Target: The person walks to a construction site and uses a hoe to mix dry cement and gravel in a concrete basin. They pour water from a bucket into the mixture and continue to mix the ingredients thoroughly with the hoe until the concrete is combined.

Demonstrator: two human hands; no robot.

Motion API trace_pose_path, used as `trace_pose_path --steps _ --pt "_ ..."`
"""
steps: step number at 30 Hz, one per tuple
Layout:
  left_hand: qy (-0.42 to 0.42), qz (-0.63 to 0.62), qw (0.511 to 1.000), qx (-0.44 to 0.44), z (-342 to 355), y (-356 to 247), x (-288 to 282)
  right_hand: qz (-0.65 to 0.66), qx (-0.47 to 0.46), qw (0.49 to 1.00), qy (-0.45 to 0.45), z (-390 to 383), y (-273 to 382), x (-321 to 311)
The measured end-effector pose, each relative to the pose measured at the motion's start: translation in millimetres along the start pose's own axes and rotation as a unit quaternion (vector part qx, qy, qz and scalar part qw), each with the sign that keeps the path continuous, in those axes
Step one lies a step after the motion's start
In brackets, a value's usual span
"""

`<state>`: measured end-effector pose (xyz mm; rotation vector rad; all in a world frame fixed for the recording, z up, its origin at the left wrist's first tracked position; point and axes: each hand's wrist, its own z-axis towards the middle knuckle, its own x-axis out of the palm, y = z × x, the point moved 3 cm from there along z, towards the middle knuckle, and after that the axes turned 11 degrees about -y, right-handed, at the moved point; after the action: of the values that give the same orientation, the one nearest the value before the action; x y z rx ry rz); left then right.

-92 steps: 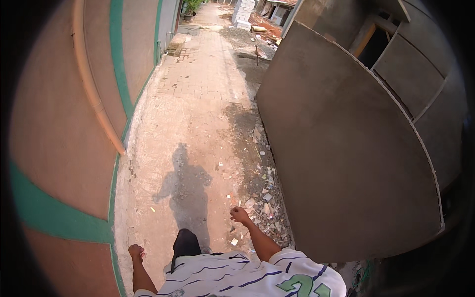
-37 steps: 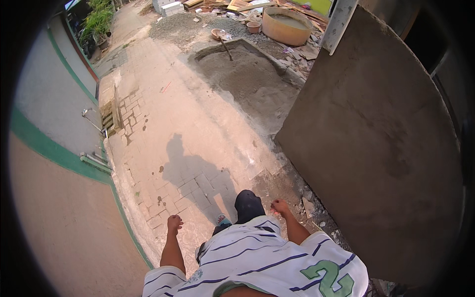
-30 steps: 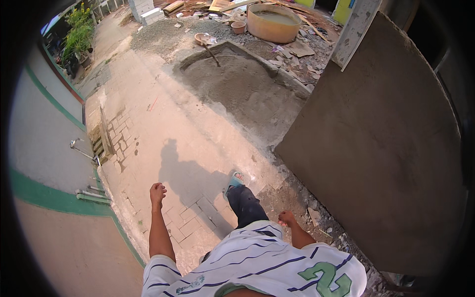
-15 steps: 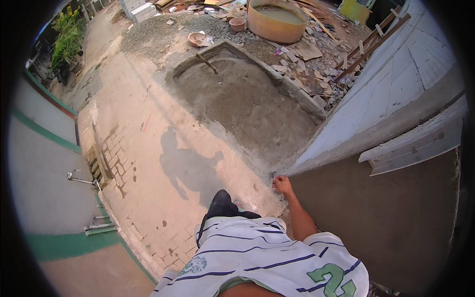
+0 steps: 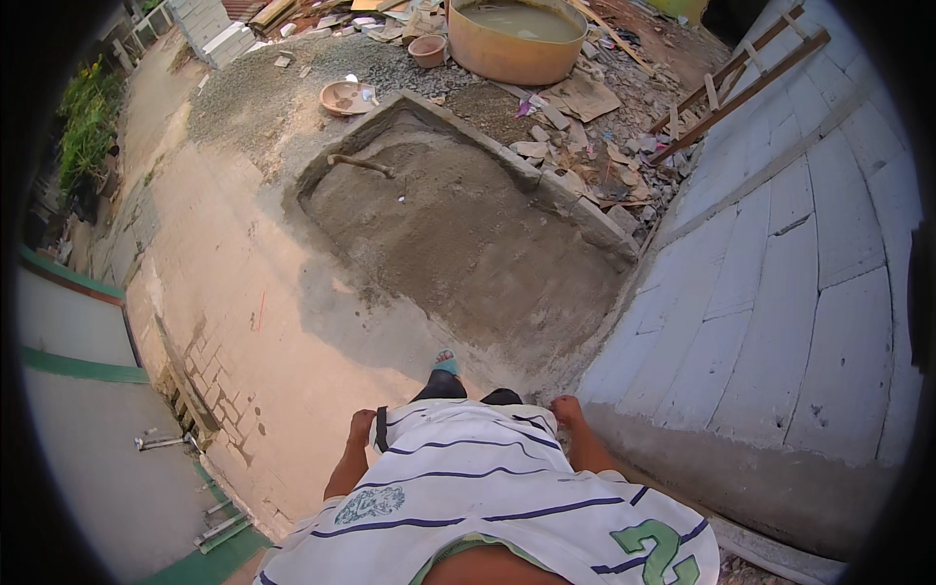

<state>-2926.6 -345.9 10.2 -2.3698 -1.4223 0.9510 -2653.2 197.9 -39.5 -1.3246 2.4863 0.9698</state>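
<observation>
My left hand point(image 5: 362, 426) hangs beside the left edge of my striped shirt point(image 5: 458, 478), fingers curled in, with nothing visible in it. On the other side, next to the shirt's hem, my right hand point(image 5: 566, 410) is loosely closed and also shows nothing in it. Ahead lies a low block-edged bed of grey sand or mortar mix point(image 5: 458, 234). A wooden-looking handle point(image 5: 361, 164) sticks out near its far left corner. One foot in a teal sandal point(image 5: 446, 363) is stepping forward near the bed's near edge.
A grey block wall point(image 5: 751, 302) runs along the right, with a wooden ladder point(image 5: 741, 83) leaning on it. Beyond the bed are a round tub of cloudy water point(image 5: 517, 44), a basin point(image 5: 347, 97), a small pot point(image 5: 427, 51) and rubble point(image 5: 585, 146). Paving point(image 5: 214, 283) stretches left.
I have moved forward, nearer the sand bed and block wall. My left hand has come into view at my side. My right hand has drawn back toward my shirt.
</observation>
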Motion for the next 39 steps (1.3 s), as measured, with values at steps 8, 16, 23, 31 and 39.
trace_pose_path --steps 8,16,23,31,39 --pt "0.019 0.012 0.986 0.168 163 -415 62 0.176 0.068 0.976 -0.105 40 137 -25" --pt "0.03 -0.026 0.991 0.131 333 -595 293 -0.322 -0.435 0.835 -0.097 391 187 -43" --pt "-0.012 -0.042 0.998 -0.037 375 -548 307 0.076 -0.08 0.994 -0.021 473 621 29" --pt "0.067 0.041 0.996 0.042 433 -667 447 0.072 -0.338 0.934 -0.086 580 1135 -53" --pt "-0.014 0.025 0.999 -0.025 567 -966 513 -0.02 -0.227 0.972 0.049 720 1337 102"
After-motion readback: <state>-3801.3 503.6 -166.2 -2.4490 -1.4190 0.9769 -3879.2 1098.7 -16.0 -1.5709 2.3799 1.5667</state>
